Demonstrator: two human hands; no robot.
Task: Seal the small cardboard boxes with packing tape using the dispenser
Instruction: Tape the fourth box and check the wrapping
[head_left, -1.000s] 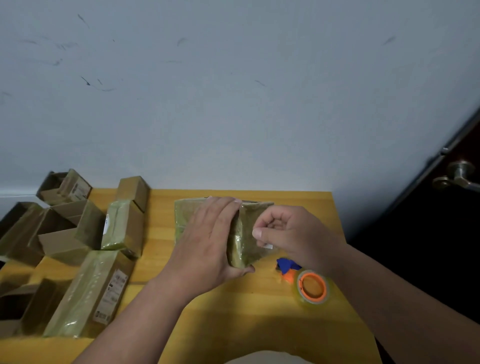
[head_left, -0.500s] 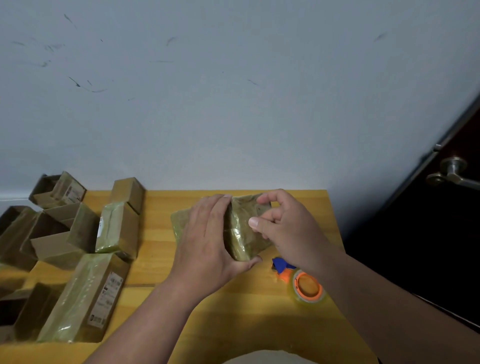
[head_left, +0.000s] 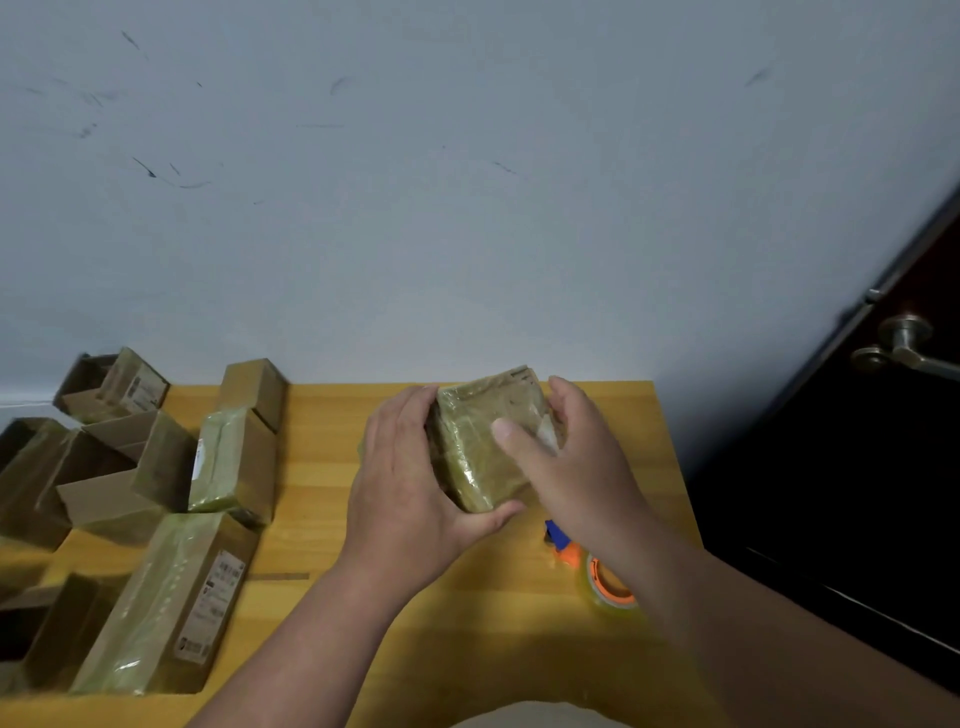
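Observation:
A small cardboard box (head_left: 480, 441) wrapped in shiny clear tape is tilted up above the middle of the wooden table (head_left: 322, 467). My left hand (head_left: 410, 478) grips its left side, thumb under the near corner. My right hand (head_left: 571, 457) holds its right side, thumb lying across the taped face. The tape dispenser (head_left: 597, 571), orange and blue with a clear tape roll, lies on the table near the right edge, partly hidden under my right forearm.
Several other cardboard boxes crowd the left side: a long taped one with a label (head_left: 166, 603), a taped one (head_left: 234, 462), open ones (head_left: 119, 467) and a small plain one (head_left: 254, 387). A wall stands behind; a dark door with a handle (head_left: 904, 345) is at right.
The box has been turned and lifted, its taped face now toward me. My right hand moved from pinching at the box's top to holding its right side.

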